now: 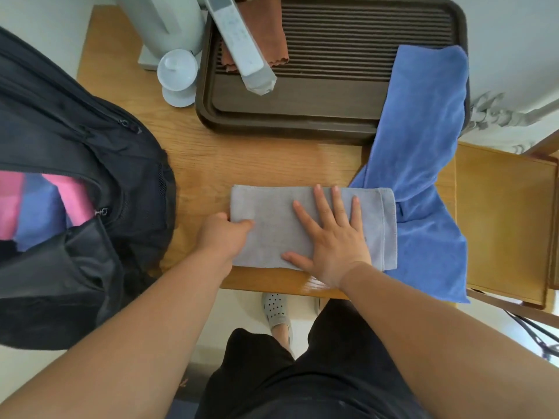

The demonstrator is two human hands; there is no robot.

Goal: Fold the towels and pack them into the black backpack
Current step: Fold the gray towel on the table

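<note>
A folded grey towel (pixel 272 207) lies flat near the front edge of the wooden table (pixel 211 158). My left hand (pixel 222 234) grips the towel's left edge, thumb on top and fingers tucked under. My right hand (pixel 332 234) rests flat on the towel's right half with fingers spread. A blue towel (pixel 423 140) lies unfolded to the right, draped from the tray down over the table edge. The black backpack (pixel 75 207) stands open at the left, with pink and blue folded towels (pixel 39 204) showing inside.
A dark brown slatted tray (pixel 332 95) sits at the back, holding a white remote (pixel 239 40) and a brown cloth (pixel 266 28). A white lidded cup (pixel 177 77) and a grey appliance (pixel 163 19) stand at the back left. A wooden chair (pixel 505 222) is at the right.
</note>
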